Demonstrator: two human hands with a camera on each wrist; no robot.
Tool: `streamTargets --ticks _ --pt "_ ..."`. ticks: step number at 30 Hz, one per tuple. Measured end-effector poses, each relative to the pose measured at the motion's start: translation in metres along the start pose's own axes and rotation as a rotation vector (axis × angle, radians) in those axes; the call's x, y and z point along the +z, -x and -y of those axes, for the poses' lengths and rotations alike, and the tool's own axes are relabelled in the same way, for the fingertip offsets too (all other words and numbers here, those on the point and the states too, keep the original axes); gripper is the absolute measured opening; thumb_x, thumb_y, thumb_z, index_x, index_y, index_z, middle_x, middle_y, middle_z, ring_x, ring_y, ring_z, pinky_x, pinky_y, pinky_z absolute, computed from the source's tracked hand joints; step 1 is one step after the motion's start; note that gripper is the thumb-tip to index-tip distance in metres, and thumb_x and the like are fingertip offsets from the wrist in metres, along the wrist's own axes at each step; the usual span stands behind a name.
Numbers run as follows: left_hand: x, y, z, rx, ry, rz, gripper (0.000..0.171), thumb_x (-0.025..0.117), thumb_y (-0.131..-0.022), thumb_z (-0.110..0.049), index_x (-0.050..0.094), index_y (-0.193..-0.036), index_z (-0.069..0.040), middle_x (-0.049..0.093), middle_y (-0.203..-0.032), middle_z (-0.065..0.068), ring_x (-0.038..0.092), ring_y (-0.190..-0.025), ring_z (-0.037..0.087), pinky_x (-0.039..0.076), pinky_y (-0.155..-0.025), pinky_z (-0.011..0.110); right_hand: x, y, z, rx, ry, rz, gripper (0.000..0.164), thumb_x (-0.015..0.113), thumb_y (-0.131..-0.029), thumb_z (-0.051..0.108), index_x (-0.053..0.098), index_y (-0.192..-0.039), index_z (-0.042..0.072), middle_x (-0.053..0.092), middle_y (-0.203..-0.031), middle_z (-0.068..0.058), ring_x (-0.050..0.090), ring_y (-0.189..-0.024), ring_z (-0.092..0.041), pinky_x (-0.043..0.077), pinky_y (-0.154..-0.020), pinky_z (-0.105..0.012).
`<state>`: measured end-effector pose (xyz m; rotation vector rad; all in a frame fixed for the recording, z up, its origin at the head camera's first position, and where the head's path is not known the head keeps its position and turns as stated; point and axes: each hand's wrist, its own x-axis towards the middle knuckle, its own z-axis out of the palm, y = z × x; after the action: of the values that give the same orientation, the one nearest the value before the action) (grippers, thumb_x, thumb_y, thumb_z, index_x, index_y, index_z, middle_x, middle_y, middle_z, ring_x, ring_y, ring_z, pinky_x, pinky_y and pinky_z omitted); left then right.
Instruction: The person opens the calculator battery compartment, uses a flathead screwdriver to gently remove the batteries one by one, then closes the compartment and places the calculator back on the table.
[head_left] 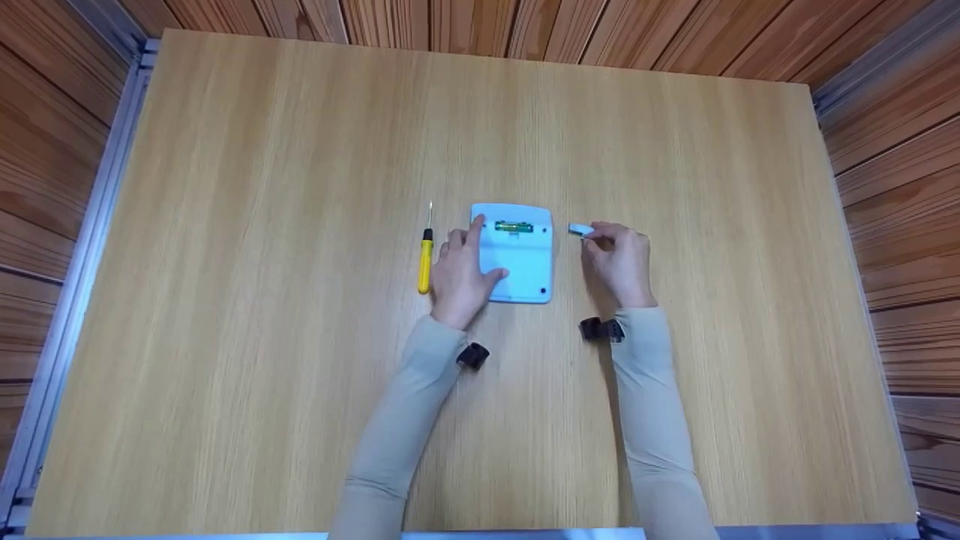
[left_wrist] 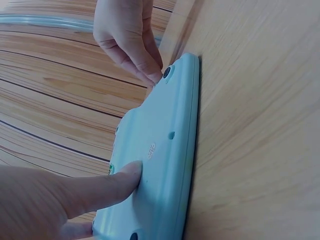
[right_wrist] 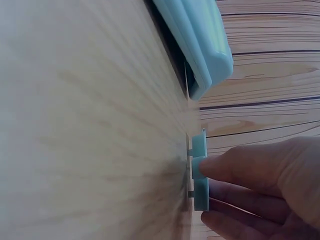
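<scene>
A light-blue desk calculator (head_left: pixel 517 259) lies face down, a green battery (head_left: pixel 514 226) showing in its open compartment near the top edge. My left hand (head_left: pixel 461 277) rests over its left side. In the left wrist view the straight thumb (left_wrist: pixel 112 187) presses on the calculator's back (left_wrist: pixel 160 120); in the head view the index finger reaches its top left corner. To the right, my right hand (head_left: pixel 621 259) pinches a small light-blue battery cover (head_left: pixel 580 229) between thumb and fingers. The right wrist view shows this cover (right_wrist: pixel 200 172) on edge, its small tabs right at the tabletop.
A yellow-handled screwdriver (head_left: pixel 426 259) with a black collar lies left of the left hand, tip pointing away. The wooden tabletop (head_left: pixel 300 225) is bounded by metal rails (head_left: pixel 90 247) and wood-plank walls. Black wrist cameras sit on both sleeves.
</scene>
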<state>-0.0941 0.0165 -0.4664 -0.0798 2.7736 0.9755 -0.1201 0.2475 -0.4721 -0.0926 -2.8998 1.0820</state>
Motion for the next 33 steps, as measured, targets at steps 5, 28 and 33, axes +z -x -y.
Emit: streamTargets --ticks 5,28,33 --pt "0.0 0.0 0.0 0.0 -0.006 0.0 0.087 0.077 -0.079 -0.035 0.03 -0.151 -0.022 0.051 -0.133 0.011 0.054 -0.112 0.025 0.048 -0.071 0.031 -0.001 -0.001 -0.001 0.017 0.017 0.01 0.013 0.062 -0.089 -0.001 0.071 -0.098 -0.005 0.064 -0.12 -0.022 0.059 -0.116 -0.036 0.048 -0.097 -0.041" --pt "0.0 -0.001 0.001 0.004 0.003 -0.003 0.087 0.079 -0.078 -0.034 0.032 -0.15 -0.021 0.052 -0.13 0.012 0.055 -0.109 0.026 0.049 -0.072 0.033 0.009 0.01 0.014 -0.139 -0.014 -0.037 0.02 0.066 -0.088 0.008 0.07 -0.103 -0.004 0.066 -0.113 -0.022 0.063 -0.107 -0.033 0.046 -0.099 -0.042" --pt "0.0 0.0 0.001 0.005 0.004 0.001 0.087 0.078 -0.079 -0.035 0.031 -0.151 -0.021 0.052 -0.131 0.012 0.054 -0.111 0.026 0.05 -0.076 0.033 0.015 0.014 0.018 -0.175 -0.038 0.052 0.034 0.066 -0.091 0.018 0.063 -0.118 -0.002 0.064 -0.119 -0.019 0.06 -0.112 -0.031 0.046 -0.099 -0.041"
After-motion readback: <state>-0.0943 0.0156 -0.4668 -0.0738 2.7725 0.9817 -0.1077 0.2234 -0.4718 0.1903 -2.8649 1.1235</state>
